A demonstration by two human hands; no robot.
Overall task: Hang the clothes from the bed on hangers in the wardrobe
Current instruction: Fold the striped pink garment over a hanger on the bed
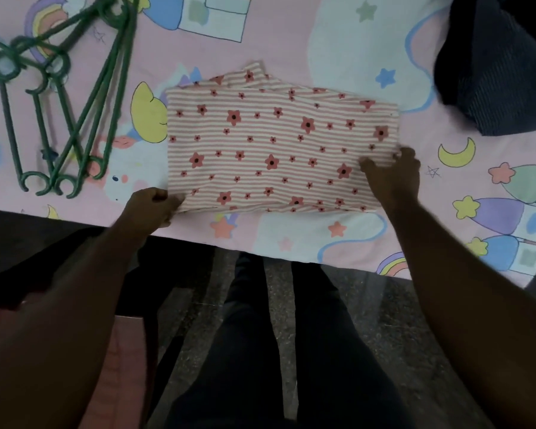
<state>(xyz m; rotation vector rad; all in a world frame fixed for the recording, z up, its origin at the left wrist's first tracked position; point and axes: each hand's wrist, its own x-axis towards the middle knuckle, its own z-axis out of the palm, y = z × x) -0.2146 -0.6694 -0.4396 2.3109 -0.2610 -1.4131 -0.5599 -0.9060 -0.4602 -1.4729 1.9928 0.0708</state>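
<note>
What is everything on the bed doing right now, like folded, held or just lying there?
Flowery striped top: folded, flat on the bed, held at both sides.
Left hand: pinches the top's near left corner.
Right hand: grips the top's right edge.
Green hangers: empty, lying in a heap, untouched.
Dark garment: bunched up, untouched.

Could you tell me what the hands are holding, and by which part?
Both hold the folded striped flowered garment: the left hand grips its near left corner, the right hand grips its right edge.
</note>
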